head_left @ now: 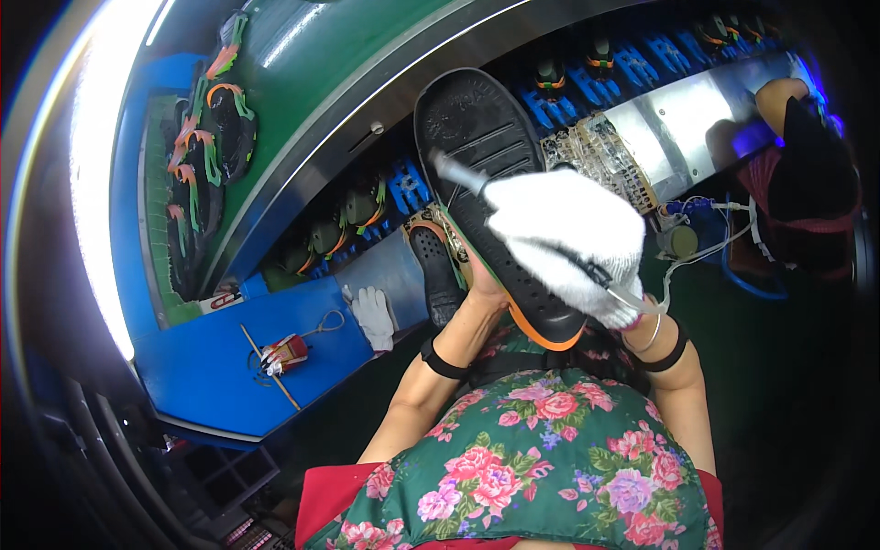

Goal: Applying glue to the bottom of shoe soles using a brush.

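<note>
Sole [478, 124]: black, ridged, dotted with holes, orange-edged.

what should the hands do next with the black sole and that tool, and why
Perhaps steady the black sole with the bare left hand before moving the slim tool: the gloved right hand holds its blurred tip over the far half, while the left shows only beside the near half.

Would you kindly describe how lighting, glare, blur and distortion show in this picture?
In the head view, the light strip at left is blown white; glare streaks the green surface; the pale tool in the right hand looks blurred; the metal rail bows, likely fisheye distortion; the rim goes dark.
</note>
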`<action>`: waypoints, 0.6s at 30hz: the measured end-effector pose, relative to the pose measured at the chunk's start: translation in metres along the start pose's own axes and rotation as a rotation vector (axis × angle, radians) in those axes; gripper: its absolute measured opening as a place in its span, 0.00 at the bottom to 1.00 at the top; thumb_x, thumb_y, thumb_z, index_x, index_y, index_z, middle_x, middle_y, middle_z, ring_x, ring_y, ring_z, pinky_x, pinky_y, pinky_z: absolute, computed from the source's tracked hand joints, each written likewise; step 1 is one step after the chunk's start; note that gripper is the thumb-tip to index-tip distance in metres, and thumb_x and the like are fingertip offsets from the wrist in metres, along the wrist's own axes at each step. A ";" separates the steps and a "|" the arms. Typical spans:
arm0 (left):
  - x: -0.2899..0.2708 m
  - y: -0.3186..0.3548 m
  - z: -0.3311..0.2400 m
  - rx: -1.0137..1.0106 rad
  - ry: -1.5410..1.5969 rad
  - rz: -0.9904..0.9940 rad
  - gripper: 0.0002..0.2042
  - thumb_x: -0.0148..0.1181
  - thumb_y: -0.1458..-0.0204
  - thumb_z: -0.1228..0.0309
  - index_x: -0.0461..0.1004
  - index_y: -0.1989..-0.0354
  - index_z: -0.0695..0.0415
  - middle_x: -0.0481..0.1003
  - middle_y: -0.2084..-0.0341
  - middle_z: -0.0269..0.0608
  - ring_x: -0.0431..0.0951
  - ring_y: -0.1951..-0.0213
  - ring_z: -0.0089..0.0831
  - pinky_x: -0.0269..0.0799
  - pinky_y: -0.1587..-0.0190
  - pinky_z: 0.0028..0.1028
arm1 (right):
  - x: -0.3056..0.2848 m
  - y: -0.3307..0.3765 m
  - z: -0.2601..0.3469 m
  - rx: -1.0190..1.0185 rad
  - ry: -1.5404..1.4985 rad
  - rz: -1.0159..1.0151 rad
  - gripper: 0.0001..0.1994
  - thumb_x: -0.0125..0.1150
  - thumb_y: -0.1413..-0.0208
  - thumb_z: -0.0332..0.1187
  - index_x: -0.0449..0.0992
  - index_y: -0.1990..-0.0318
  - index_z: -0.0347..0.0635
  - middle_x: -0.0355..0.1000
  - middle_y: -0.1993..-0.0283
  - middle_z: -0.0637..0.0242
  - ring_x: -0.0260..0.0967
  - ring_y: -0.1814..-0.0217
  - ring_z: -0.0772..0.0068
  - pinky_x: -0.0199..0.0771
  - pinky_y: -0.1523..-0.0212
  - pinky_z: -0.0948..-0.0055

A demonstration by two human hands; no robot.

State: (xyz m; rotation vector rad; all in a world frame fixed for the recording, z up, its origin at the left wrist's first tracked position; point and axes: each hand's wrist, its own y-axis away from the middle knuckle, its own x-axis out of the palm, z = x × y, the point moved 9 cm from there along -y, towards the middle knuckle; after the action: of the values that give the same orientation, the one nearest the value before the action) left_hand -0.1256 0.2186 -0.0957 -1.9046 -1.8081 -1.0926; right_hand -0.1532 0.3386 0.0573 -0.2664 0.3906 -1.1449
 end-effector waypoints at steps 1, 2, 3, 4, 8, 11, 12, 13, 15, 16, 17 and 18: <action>0.000 -0.001 -0.001 0.014 -0.020 -0.004 0.49 0.33 0.41 0.22 0.63 0.27 0.53 0.71 0.34 0.42 0.73 0.35 0.41 0.67 0.31 0.44 | -0.004 -0.004 0.007 -0.076 0.089 0.003 0.21 0.67 0.45 0.24 0.81 0.42 0.39 0.79 0.41 0.56 0.78 0.41 0.55 0.76 0.38 0.61; -0.002 -0.001 0.001 0.008 -0.018 0.003 0.49 0.33 0.41 0.23 0.63 0.27 0.53 0.71 0.34 0.43 0.73 0.35 0.41 0.67 0.31 0.44 | -0.004 -0.009 0.016 -0.152 0.178 0.005 0.20 0.66 0.43 0.24 0.81 0.42 0.39 0.78 0.40 0.55 0.77 0.39 0.55 0.75 0.37 0.61; -0.001 -0.003 0.003 -0.002 0.010 0.031 0.49 0.33 0.41 0.23 0.63 0.27 0.53 0.71 0.34 0.43 0.73 0.35 0.41 0.67 0.31 0.44 | 0.002 -0.013 0.022 -0.188 0.216 -0.016 0.18 0.68 0.45 0.24 0.83 0.46 0.39 0.81 0.45 0.55 0.80 0.43 0.55 0.78 0.41 0.61; 0.000 -0.005 0.006 -0.016 0.049 0.064 0.49 0.33 0.41 0.23 0.63 0.27 0.53 0.71 0.34 0.43 0.73 0.35 0.41 0.67 0.31 0.44 | 0.006 -0.015 0.027 -0.223 0.255 -0.036 0.15 0.70 0.48 0.24 0.86 0.51 0.40 0.84 0.50 0.56 0.82 0.47 0.55 0.81 0.45 0.60; -0.004 -0.005 0.009 -0.024 0.322 0.288 0.48 0.33 0.40 0.23 0.63 0.27 0.54 0.71 0.34 0.43 0.73 0.35 0.42 0.68 0.31 0.44 | 0.003 -0.017 0.035 -0.290 0.117 0.048 0.14 0.69 0.47 0.27 0.86 0.51 0.43 0.84 0.50 0.61 0.82 0.49 0.58 0.82 0.47 0.63; 0.002 -0.011 0.001 0.025 0.481 0.241 0.50 0.31 0.41 0.22 0.64 0.28 0.56 0.72 0.35 0.44 0.73 0.35 0.43 0.67 0.30 0.44 | -0.012 -0.011 0.022 -0.252 0.249 -0.070 0.13 0.71 0.51 0.23 0.87 0.56 0.41 0.84 0.52 0.55 0.84 0.51 0.55 0.83 0.51 0.63; 0.000 -0.010 0.001 0.024 0.484 0.238 0.50 0.31 0.41 0.22 0.64 0.28 0.56 0.72 0.35 0.44 0.73 0.35 0.43 0.67 0.30 0.44 | -0.011 -0.010 0.021 -0.241 0.273 -0.066 0.14 0.70 0.50 0.23 0.87 0.55 0.42 0.84 0.52 0.55 0.83 0.51 0.55 0.82 0.50 0.63; -0.002 -0.008 0.002 0.033 0.358 0.288 0.43 0.40 0.38 0.31 0.64 0.28 0.56 0.72 0.34 0.45 0.74 0.35 0.44 0.68 0.31 0.44 | -0.004 -0.009 0.022 -0.241 0.269 -0.035 0.14 0.70 0.50 0.23 0.87 0.53 0.42 0.84 0.51 0.56 0.83 0.50 0.54 0.82 0.48 0.62; -0.018 -0.006 0.005 0.057 0.050 0.287 0.34 0.52 0.34 0.42 0.68 0.32 0.59 0.74 0.37 0.47 0.76 0.37 0.44 0.71 0.34 0.45 | 0.010 -0.001 0.025 -0.311 0.235 0.016 0.16 0.69 0.48 0.24 0.86 0.50 0.44 0.83 0.49 0.58 0.83 0.48 0.55 0.81 0.44 0.61; -0.020 -0.005 0.029 -0.142 0.221 0.286 0.55 0.26 0.45 0.19 0.67 0.30 0.59 0.74 0.37 0.48 0.76 0.37 0.45 0.68 0.31 0.45 | 0.011 0.000 0.025 -0.288 0.188 0.008 0.15 0.71 0.49 0.25 0.87 0.52 0.45 0.84 0.50 0.59 0.83 0.49 0.55 0.81 0.44 0.60; -0.027 -0.004 0.032 -0.139 0.223 0.282 0.55 0.26 0.45 0.19 0.67 0.30 0.59 0.74 0.37 0.48 0.76 0.37 0.45 0.68 0.31 0.45 | 0.006 0.000 0.027 -0.289 0.140 0.050 0.15 0.72 0.50 0.25 0.87 0.53 0.45 0.84 0.50 0.59 0.83 0.49 0.56 0.81 0.46 0.61; -0.024 -0.005 0.024 -0.102 0.378 0.326 0.56 0.26 0.45 0.19 0.66 0.30 0.60 0.73 0.37 0.49 0.76 0.38 0.45 0.68 0.31 0.45 | 0.001 -0.004 0.030 -0.282 0.094 0.088 0.15 0.72 0.51 0.25 0.88 0.54 0.45 0.84 0.51 0.59 0.83 0.50 0.57 0.82 0.47 0.62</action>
State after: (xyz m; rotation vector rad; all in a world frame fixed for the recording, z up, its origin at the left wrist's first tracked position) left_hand -0.1210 0.2183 -0.1298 -1.8121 -1.2143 -1.3332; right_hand -0.1438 0.3361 0.0857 -0.4387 0.6425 -1.0166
